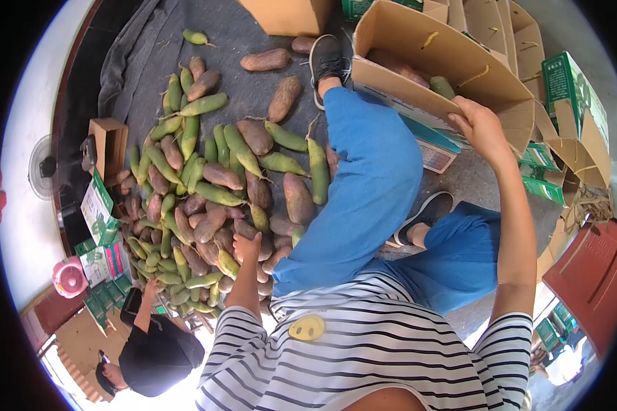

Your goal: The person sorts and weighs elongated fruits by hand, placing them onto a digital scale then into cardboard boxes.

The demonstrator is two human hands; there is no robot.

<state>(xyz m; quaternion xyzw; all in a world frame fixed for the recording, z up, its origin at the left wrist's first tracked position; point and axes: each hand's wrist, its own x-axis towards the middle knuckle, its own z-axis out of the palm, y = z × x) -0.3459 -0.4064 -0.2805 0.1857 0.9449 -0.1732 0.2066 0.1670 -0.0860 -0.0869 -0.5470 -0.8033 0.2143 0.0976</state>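
On a dark cloth (253,75) lies a large heap of green radishes (319,171) and reddish-brown roots (298,198). My left hand (247,246) reaches into the heap, its fingers against a reddish root; whether it grips the root is unclear. An open cardboard box (391,82) stands at the upper right with reddish roots and a green radish (442,87) inside. My right hand (478,127) is on the near edge of this box, with thumb and fingers closed round the cardboard.
Another person (161,353) in dark clothes reaches into the heap at the lower left. More cardboard boxes (576,109) stand at the right. A fan (42,166) and a pink appliance (70,276) are at the left. A red surface (589,281) is at the right.
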